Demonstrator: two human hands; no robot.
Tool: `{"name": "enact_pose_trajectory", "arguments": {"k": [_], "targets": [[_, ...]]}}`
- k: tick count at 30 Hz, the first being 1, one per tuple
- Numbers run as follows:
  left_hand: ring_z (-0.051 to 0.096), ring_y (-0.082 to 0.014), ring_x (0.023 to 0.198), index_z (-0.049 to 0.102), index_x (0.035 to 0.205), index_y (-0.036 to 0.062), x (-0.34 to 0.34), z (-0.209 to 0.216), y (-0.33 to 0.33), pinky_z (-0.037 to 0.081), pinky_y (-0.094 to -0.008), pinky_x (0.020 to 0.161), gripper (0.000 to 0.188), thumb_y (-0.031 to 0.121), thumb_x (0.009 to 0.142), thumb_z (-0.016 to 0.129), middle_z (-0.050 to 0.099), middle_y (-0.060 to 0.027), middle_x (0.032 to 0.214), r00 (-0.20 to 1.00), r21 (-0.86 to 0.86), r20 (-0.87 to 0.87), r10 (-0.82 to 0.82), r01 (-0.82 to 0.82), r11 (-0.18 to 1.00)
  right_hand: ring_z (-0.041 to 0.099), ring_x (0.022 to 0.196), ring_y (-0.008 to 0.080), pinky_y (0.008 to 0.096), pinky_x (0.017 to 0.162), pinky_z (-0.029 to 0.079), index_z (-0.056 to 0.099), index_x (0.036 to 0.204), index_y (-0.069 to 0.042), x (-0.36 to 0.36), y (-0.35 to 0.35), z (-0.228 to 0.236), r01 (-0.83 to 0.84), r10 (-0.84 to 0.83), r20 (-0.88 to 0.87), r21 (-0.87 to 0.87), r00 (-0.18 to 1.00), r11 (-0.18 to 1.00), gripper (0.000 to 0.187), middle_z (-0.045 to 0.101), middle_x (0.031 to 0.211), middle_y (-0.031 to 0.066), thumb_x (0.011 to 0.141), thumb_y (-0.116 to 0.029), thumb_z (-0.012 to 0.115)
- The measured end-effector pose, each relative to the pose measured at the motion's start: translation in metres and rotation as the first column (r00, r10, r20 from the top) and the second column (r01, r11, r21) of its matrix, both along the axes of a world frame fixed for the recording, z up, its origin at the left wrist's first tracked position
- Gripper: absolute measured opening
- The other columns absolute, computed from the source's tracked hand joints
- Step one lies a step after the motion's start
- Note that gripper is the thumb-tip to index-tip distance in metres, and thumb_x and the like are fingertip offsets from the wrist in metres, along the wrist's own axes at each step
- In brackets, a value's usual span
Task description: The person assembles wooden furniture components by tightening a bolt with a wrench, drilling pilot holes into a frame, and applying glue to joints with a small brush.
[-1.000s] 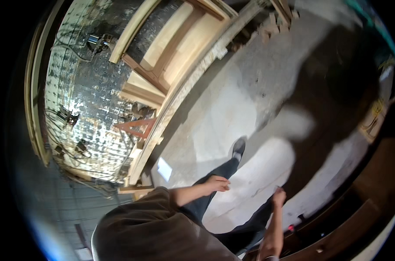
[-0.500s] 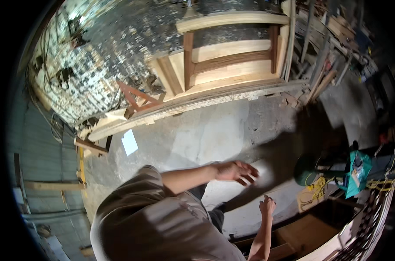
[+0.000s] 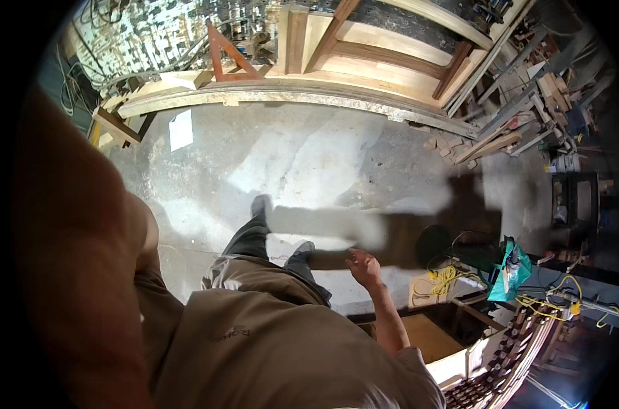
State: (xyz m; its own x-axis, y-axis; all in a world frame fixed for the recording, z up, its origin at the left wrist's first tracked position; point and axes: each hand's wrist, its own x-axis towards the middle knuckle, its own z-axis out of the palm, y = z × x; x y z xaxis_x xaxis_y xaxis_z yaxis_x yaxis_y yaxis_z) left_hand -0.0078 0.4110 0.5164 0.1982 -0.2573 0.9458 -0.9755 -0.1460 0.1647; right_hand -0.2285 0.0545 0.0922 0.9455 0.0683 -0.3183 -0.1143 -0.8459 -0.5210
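Note:
My right hand (image 3: 365,268) hangs over the concrete floor with its fingers loosely apart and nothing visible in them. An open-topped wooden box (image 3: 429,339) lies nearest to it, just beyond my forearm. Large and blurred, my raised left arm (image 3: 84,259) fills the left side of the view. My left hand itself is outside the picture. At the far side is a workbench with a wooden edge (image 3: 289,93). A wooden frame of pale and dark pieces (image 3: 384,60) rests on it, beside a reddish-brown triangle (image 3: 219,60).
A white sheet (image 3: 181,131) lies on the floor near the bench. To the right are a coiled yellow cord (image 3: 447,281) and a teal bag (image 3: 509,273). Wood offcuts (image 3: 453,146) and scrap lumber crowd the far right. Slatted dark strips (image 3: 493,365) sit at the lower right.
My left arm has swung up and close to the left, taking its hand out of view. The view has turned, and my legs now show on the floor.

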Motion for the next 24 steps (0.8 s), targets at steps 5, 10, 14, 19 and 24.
{"name": "enact_pose_trajectory", "arguments": {"k": [5,10,14,19,24], "targets": [[0.062,-0.0236,0.091,0.062,0.105,0.0046,-0.021,0.001,0.077,0.051,-0.0354,0.080,0.032,0.016,0.077,0.072,0.066,-0.0126,0.099,0.999,-0.089,0.031,0.039,-0.036,0.995,0.063,0.094,0.0347,0.0438,0.080,0.051,0.065,0.113,-0.012,0.002,0.029,0.028,-0.041,0.036,-0.069,-0.075,0.997,0.996,0.038,0.067,0.102,0.0142,0.080,-0.031,0.066],[0.063,-0.0252,0.090,0.063,0.104,0.0049,-0.036,-0.020,0.203,0.051,-0.0365,0.079,0.030,0.017,0.077,0.071,0.066,-0.0131,0.098,0.985,-0.227,0.016,0.173,-0.165,0.960,0.063,0.098,0.0339,0.0455,0.087,0.050,0.062,0.117,-0.012,0.025,0.102,0.043,-0.183,0.156,-0.125,-0.246,0.980,0.952,0.043,0.067,0.106,0.0127,0.082,-0.037,0.063],[0.063,-0.0265,0.089,0.063,0.102,0.0051,-0.051,-0.038,0.323,0.051,-0.0374,0.078,0.028,0.017,0.078,0.069,0.066,-0.0136,0.097,0.954,-0.325,-0.046,0.295,-0.294,0.899,0.065,0.098,0.0295,0.0405,0.085,0.051,0.061,0.118,-0.008,0.057,0.205,0.071,-0.365,0.326,-0.207,-0.190,0.922,0.911,0.041,0.066,0.110,0.0144,0.082,-0.028,0.066],[0.063,-0.0280,0.088,0.064,0.100,0.0055,-0.066,-0.068,0.447,0.051,-0.0385,0.077,0.026,0.017,0.078,0.068,0.066,-0.0142,0.096,0.907,-0.356,-0.111,0.405,-0.417,0.836,0.064,0.090,0.0377,0.0425,0.079,0.052,0.061,0.116,-0.004,0.103,0.338,0.107,-0.454,0.444,-0.130,-0.058,0.887,0.889,0.039,0.065,0.103,0.0209,0.080,-0.017,0.066],[0.063,-0.0296,0.087,0.064,0.099,0.0058,-0.074,-0.089,0.555,0.051,-0.0396,0.075,0.024,0.018,0.078,0.067,0.067,-0.0147,0.095,0.854,-0.343,-0.197,0.481,-0.520,0.783,0.063,0.088,0.0403,0.0445,0.079,0.051,0.061,0.115,-0.005,0.138,0.455,0.104,-0.480,0.454,-0.191,-0.124,0.870,0.868,0.040,0.065,0.096,0.0223,0.080,-0.023,0.065]]}}
